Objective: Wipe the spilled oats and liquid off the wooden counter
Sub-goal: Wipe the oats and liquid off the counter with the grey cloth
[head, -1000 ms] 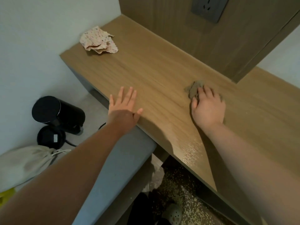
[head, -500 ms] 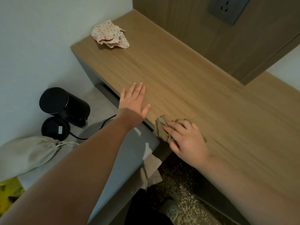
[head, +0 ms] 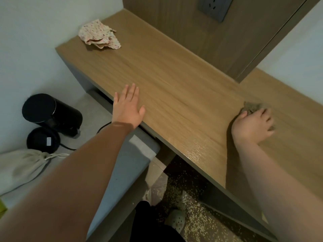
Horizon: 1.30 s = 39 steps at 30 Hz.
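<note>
Your left hand lies flat on the counter at its front edge, centre-left of the frame. The fingers are straight and close together, the thumb is spread to the right, and it holds nothing.

Your right hand is at the right of the frame, palm down on the counter, well apart from the left. Its fingers are bent over a wadded brown rag, with the thumb against the wad's left side. The fingertips are motion-blurred, so you cannot read how tight the hold is. The rag sticks out above the knuckles and touches the wood.

A glossy wet patch shows on the counter near the front edge, lower centre, between your two forearms. Oats are scattered over the floor under the counter's front edge, bottom centre. A pale shoe stands among them.

A crumpled floral cloth sits on the counter's far left end, upper left of the frame, well away from both hands. A socket is set in the wood panel at the top right.

Left of the frame, below counter level: a black canister lies tilted, a round black disc just beneath it with a cord running off, and a drawstring bag lower still.
</note>
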Motion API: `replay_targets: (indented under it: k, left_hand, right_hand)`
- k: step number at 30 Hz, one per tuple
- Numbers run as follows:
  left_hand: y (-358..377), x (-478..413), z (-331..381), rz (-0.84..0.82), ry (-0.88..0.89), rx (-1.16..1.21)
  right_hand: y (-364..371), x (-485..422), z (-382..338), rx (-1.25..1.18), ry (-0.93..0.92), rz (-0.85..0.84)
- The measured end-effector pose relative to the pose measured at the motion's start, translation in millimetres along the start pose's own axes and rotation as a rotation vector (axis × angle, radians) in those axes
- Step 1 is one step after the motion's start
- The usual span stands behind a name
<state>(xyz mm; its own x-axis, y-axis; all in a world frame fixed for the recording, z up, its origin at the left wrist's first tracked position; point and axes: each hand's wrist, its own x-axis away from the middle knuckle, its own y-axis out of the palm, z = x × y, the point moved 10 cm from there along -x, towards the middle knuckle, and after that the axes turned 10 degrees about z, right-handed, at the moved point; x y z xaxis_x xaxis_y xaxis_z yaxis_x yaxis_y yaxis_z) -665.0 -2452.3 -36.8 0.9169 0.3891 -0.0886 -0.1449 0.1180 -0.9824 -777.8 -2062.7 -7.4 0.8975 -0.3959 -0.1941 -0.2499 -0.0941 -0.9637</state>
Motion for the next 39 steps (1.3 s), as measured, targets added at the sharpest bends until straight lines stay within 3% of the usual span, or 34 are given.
replay_targets:
  k: [3, 5, 10, 12, 14, 16, 18, 20, 21, 23, 25, 27, 29, 31, 36, 39]
  left_hand:
    - [-0.8, 1.0, 2.2, -0.001, -0.022, 0.009]
    - [-0.5, 0.9, 2.6, -0.002, -0.027, 0.006]
    - [1.4, 1.1, 2.3, -0.015, -0.022, 0.003]
    - [1.3, 0.7, 1.5, -0.015, -0.025, -0.002]
    - [3.4, -0.1, 0.7, -0.036, -0.027, -0.034]
    - [5.8, -1.4, -0.3, -0.056, -0.024, -0.074]
    - [7.4, -2.4, -0.8, -0.072, -0.017, -0.108]
    - [9.5, -2.7, -2.0, -0.09, -0.017, -0.138]
    - [10.5, -3.2, -2.7, -0.099, -0.023, -0.135]
    - [11.6, -4.3, -3.7, -0.111, -0.03, -0.115]
    - [9.4, -4.2, -3.9, -0.106, -0.018, -0.077]
    - [7.0, -1.5, -4.3, -0.097, 0.026, -0.033]
    - [4.5, -0.4, -7.9, -0.087, 0.081, -0.007]
    - [1.2, -5.7, -22.7, -0.075, 0.07, -0.015]
    - [1.7, -19.0, -41.8, -0.104, 0.031, -0.028]
    - [1.6, -17.8, -40.2, -0.104, 0.028, -0.004]
  right_hand:
    - [10.5, -1.5, -20.7, 0.053, 0.017, -0.075]
    - [13.6, 6.2, -56.3, 0.014, -0.101, -0.081]
    - [11.9, 96.0, -145.8, -0.068, -0.718, -0.11]
    - [8.5, 134.8, -152.9, -0.123, -1.003, -0.17]
    - [8.3, 136.5, -144.8, -0.154, -1.133, -0.2]
    - [15.7, 93.7, -136.3, -0.098, -0.959, -0.119]
    - [24.9, 41.8, -130.0, -0.019, -0.616, -0.071]
    - [34.8, 17.7, -142.0, 0.002, -0.378, -0.13]
    - [38.7, 18.6, -158.0, -0.005, -0.352, -0.164]
    - [40.0, 39.8, -199.8, -0.041, -0.475, -0.18]
    - [34.2, 83.3, -232.7, -0.09, -0.75, -0.188]
    - [26.1, 129.2, -233.5, -0.139, -1.038, -0.217]
    - [20.5, 141.8, -215.2, -0.19, -1.206, -0.242]
    - [27.0, 111.8, -206.8, -0.175, -1.19, -0.202]
    - [44.2, 29.4, -232.4, -0.104, -0.799, -0.111]
    - [39.1, 48.3, -222.2, -0.151, -0.894, -0.125]
